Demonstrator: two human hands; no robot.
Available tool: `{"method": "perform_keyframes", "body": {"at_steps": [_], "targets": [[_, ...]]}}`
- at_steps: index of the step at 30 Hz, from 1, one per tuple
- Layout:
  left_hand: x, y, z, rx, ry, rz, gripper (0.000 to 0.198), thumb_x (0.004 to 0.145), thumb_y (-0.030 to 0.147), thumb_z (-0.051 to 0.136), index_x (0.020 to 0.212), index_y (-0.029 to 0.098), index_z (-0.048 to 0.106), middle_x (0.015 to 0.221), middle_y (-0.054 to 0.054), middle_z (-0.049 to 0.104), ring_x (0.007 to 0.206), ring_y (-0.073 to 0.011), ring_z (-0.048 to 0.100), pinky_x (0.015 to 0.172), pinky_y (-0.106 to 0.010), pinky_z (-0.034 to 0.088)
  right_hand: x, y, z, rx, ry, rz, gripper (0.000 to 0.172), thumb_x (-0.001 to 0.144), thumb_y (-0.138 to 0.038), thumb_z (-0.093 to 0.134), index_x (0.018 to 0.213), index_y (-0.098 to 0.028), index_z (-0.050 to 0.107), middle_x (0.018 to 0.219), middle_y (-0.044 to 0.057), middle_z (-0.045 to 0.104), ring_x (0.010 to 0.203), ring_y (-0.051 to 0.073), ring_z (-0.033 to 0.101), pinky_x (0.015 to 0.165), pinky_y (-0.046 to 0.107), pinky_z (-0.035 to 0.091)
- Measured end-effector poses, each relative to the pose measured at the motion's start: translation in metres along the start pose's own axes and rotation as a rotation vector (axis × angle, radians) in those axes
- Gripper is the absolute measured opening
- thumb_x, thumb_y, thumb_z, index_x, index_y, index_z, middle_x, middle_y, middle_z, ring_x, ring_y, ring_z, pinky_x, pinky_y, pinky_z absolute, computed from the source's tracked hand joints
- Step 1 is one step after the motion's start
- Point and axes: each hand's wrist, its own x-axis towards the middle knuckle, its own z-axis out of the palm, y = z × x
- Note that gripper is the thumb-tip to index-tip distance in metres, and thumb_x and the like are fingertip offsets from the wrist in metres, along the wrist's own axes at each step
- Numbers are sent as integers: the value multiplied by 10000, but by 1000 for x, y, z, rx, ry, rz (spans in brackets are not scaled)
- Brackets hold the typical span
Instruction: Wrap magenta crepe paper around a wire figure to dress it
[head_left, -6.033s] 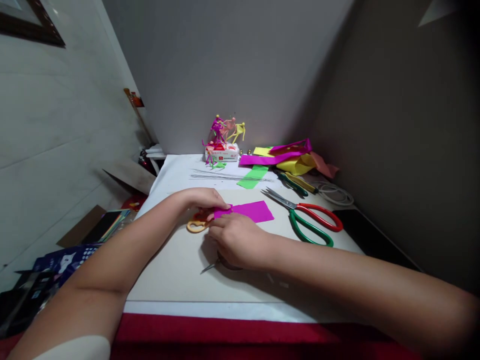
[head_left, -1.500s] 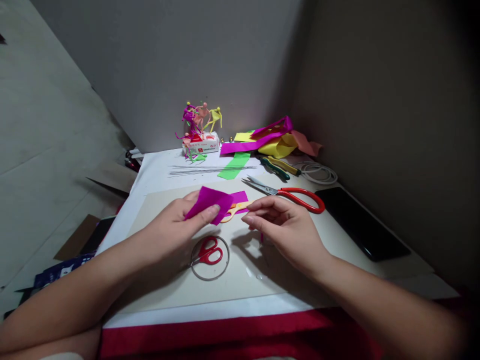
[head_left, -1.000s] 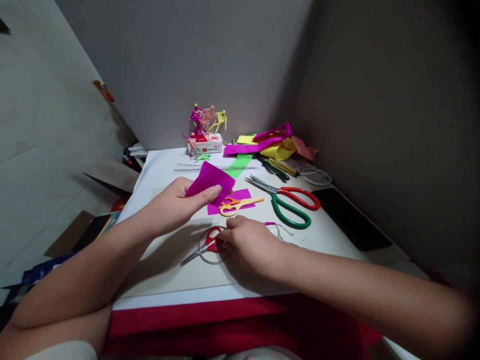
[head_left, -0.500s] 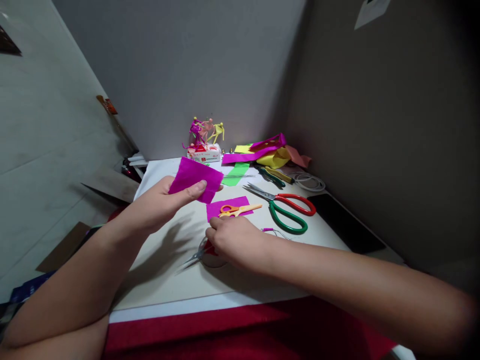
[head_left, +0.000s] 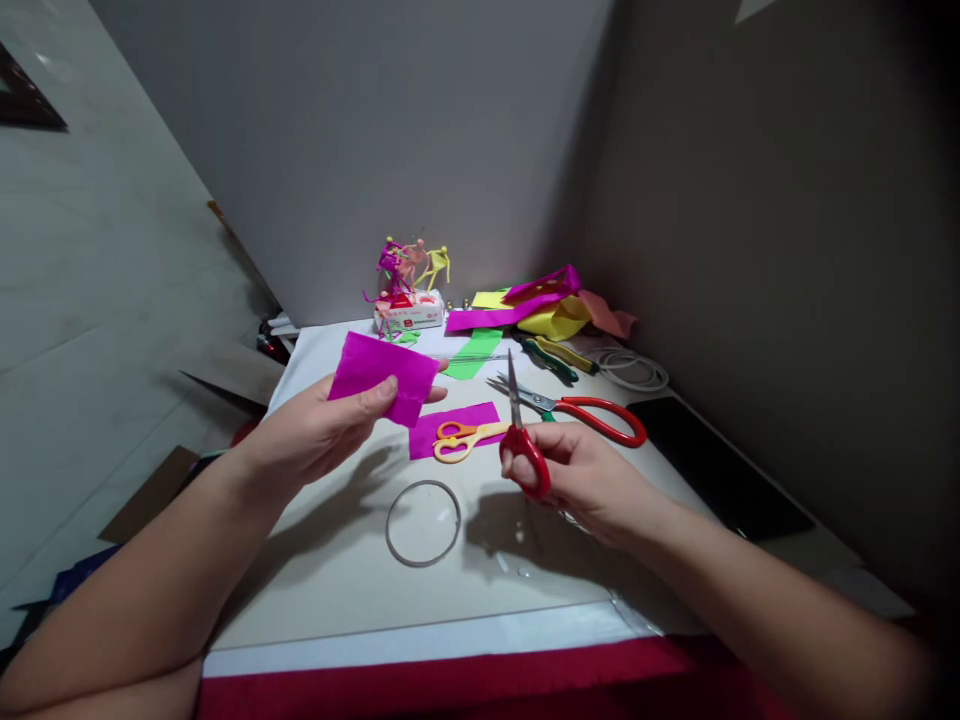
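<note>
My left hand (head_left: 315, 435) pinches a sheet of magenta crepe paper (head_left: 382, 378) between thumb and fingers, above the board. My right hand (head_left: 589, 480) grips small red-handled scissors (head_left: 523, 452), blades pointing up, closed or nearly so. Below the left hand, a magenta paper piece (head_left: 480, 424) lies flat on the beige board (head_left: 330, 590), with orange-yellow child's scissors (head_left: 459, 441) on top of it. A thin ring (head_left: 390, 530) lies on the board, touching neither hand. Behind my right hand rest large red-and-green-handled scissors (head_left: 600, 420), their green handle mostly hidden.
Further back lie green-handled pliers (head_left: 547, 358), a green paper strip (head_left: 469, 357), and a heap of coloured paper (head_left: 551, 318). Paper figures stand on a white box (head_left: 405, 315). A black phone (head_left: 712, 455) lies right; walls close the back and right sides.
My right hand has lifted the small red scissors off the ring and holds them upright. The left hand with the magenta paper has dropped slightly. The view has shifted a little.
</note>
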Motion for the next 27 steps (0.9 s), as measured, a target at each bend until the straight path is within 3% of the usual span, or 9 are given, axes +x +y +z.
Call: {"method": "perform_keyframes", "body": {"at_steps": [5, 8, 12, 15, 19, 22, 27], "targets": [[5, -11, 0, -70, -124, -61, 337, 921, 283, 463, 1192, 179, 634, 1438, -63, 448, 1366, -296, 312, 1092, -438, 318, -7, 8, -4, 112, -198, 48, 308, 768, -411, 686, 755, -118, 594, 569, -55, 424, 459, 35, 298, 426, 188, 198], [6, -16, 3, -75, -230, -77, 347, 922, 298, 437, 1085, 148, 704, 1452, -77, 425, 1363, -329, 306, 1112, -451, 276, -13, 12, -6, 213, -335, 55, 407, 765, -512, 648, 772, -109, 589, 538, -54, 408, 447, 47, 309, 416, 193, 206], [4, -19, 8, -83, -316, -109, 366, 922, 286, 426, 958, 126, 754, 1464, -87, 405, 1351, -339, 325, 1119, -443, 256, -20, 9, -5, 307, -407, 89, 456, 769, -533, 618, 740, -79, 598, 526, -39, 412, 433, 47, 316, 393, 188, 214], [4, -21, 9, -112, -338, -124, 343, 910, 288, 454, 957, 131, 755, 1387, -112, 504, 1283, -340, 430, 1056, -445, 353, -22, 5, -2, 329, -419, 137, 488, 734, -558, 632, 681, -76, 583, 491, -38, 405, 414, 47, 305, 378, 195, 200], [3, -22, 9, -145, -412, -115, 378, 927, 283, 418, 983, 106, 748, 1121, -152, 690, 1097, -301, 598, 977, -391, 427, -23, 5, 0, 363, -486, 151, 456, 755, -529, 612, 667, -84, 569, 461, -52, 383, 383, 44, 277, 368, 204, 186], [3, -21, 11, -153, -453, -151, 424, 936, 306, 385, 1011, 81, 737, 1072, -162, 707, 1061, -306, 617, 992, -392, 408, -23, 6, -1, 378, -525, 127, 452, 757, -529, 606, 675, -87, 562, 453, -59, 365, 379, 45, 273, 369, 206, 187], [3, -20, 14, -201, -412, -172, 403, 923, 313, 408, 992, 111, 750, 1044, -144, 720, 966, -307, 657, 933, -389, 454, -27, 2, -1, 325, -501, 158, 489, 753, -574, 590, 661, -95, 550, 471, -57, 365, 401, 44, 259, 388, 212, 169]]}}
